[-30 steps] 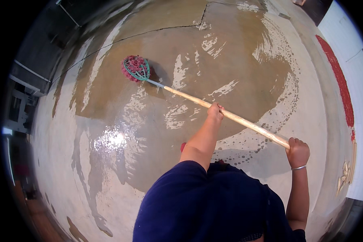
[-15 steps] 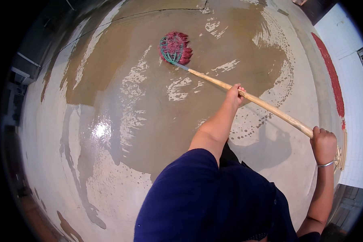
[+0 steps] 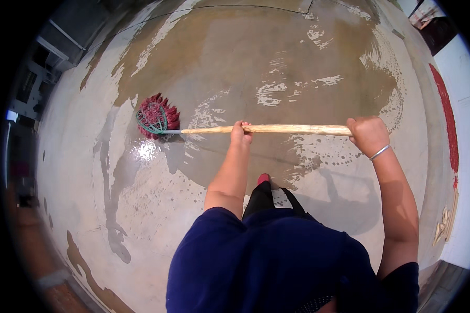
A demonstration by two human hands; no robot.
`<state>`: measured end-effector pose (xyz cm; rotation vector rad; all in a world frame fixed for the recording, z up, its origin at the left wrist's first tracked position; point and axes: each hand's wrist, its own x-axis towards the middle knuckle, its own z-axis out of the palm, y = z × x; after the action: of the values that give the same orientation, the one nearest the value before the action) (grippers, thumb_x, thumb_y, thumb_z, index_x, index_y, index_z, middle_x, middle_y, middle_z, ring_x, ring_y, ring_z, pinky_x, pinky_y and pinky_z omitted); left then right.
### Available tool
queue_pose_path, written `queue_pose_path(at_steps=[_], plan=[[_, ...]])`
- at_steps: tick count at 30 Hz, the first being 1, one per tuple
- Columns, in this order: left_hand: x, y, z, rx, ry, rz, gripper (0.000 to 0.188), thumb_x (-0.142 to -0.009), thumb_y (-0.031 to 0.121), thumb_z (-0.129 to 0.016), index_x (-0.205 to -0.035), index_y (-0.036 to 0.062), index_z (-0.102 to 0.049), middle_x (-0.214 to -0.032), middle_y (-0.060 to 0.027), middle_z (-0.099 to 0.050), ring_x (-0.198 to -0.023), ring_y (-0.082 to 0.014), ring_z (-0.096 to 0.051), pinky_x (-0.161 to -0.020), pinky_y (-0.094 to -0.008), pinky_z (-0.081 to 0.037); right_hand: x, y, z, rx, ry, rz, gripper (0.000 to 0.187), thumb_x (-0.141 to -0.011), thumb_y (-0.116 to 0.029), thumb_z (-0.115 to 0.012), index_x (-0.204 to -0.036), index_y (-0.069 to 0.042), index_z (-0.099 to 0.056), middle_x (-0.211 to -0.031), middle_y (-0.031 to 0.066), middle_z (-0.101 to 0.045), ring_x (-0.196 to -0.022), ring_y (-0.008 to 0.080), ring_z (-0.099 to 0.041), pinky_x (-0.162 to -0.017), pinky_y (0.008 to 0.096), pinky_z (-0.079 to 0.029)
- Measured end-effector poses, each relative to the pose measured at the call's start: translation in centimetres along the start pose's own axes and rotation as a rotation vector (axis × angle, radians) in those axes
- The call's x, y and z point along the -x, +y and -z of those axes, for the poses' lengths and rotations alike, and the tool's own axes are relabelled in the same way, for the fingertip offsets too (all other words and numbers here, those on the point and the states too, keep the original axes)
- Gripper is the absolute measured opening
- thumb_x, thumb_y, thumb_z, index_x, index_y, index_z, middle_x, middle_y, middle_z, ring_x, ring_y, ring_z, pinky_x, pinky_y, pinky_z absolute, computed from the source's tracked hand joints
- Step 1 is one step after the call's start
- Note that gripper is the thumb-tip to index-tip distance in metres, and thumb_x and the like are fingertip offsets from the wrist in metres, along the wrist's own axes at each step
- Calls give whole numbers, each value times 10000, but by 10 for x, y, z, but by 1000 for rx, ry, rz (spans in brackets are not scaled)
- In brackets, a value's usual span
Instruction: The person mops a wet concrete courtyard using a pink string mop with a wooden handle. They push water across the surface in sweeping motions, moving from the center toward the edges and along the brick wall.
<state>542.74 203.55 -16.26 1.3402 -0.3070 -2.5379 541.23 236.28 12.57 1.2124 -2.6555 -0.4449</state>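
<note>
A mop with a long wooden handle (image 3: 292,129) lies almost level across the view. Its dark red, shaggy mop head (image 3: 156,115), topped by a green frame, rests on the wet concrete floor (image 3: 235,57) at the left. My left hand (image 3: 241,133) is wrapped round the handle partway along. Up at the handle's right end, my right hand (image 3: 369,135) is closed over it, with a silver bangle on the wrist. The handle's tip is hidden in that hand.
Wet brown patches and pale dry streaks cover the floor. A white wall (image 3: 467,78) with a long red strip (image 3: 446,120) at its foot runs along the right. Light sticks (image 3: 442,227) lie near it. My red shoe (image 3: 264,179) shows below the handle.
The mop head has swept left and toward me. Both hands have moved left, the right one also away from me, and the handle has turned from slanting to nearly level.
</note>
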Motion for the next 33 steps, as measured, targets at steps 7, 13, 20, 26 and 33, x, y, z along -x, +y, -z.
queue_pose_path(at_steps=[7, 13, 20, 26, 33], plan=[[125, -39, 118, -140, -57, 48, 111, -882, 138, -481, -845, 43, -437, -763, -56, -492, -683, -179, -554, -725, -367, -536, 196, -71, 3, -43, 53, -225, 207, -587, -149, -706, -658, -92, -520, -619, 64, -554, -591, 247, -562, -550, 355, -454], [214, -130, 180, -242, -16, 159, 106, -893, 137, -481, -886, 41, -437, -774, -59, -480, -646, -159, -511, -664, -345, -524, 429, -148, 63, 122, -29, -535, 215, -591, -129, -685, -615, -88, -474, -594, 62, -511, -538, 246, -522, -513, 366, -423], [318, -241, 201, -460, -298, 442, 96, -861, 114, -500, -825, 37, -456, -682, -46, -481, -588, -153, -526, -561, -321, -537, 572, -228, 174, 298, -198, -705, 232, -600, -121, -683, -665, -74, -465, -596, 88, -503, -551, 270, -528, -519, 379, -429], [373, -211, 275, -494, -380, 604, 83, -859, 109, -501, -841, 33, -473, -759, -70, -536, -726, -182, -597, -686, -322, -551, 585, -307, 258, 413, -349, -656, 254, -582, -85, -687, -667, -58, -450, -589, 102, -486, -549, 283, -515, -527, 390, -423], [381, -3, 431, -284, -516, 605, 104, -869, 149, -533, -905, 59, -494, -854, -57, -580, -891, -205, -612, -823, -345, -511, 483, -410, 332, 375, -221, -312, 259, -541, -63, -679, -661, -66, -450, -591, 85, -474, -555, 268, -505, -537, 376, -407]])
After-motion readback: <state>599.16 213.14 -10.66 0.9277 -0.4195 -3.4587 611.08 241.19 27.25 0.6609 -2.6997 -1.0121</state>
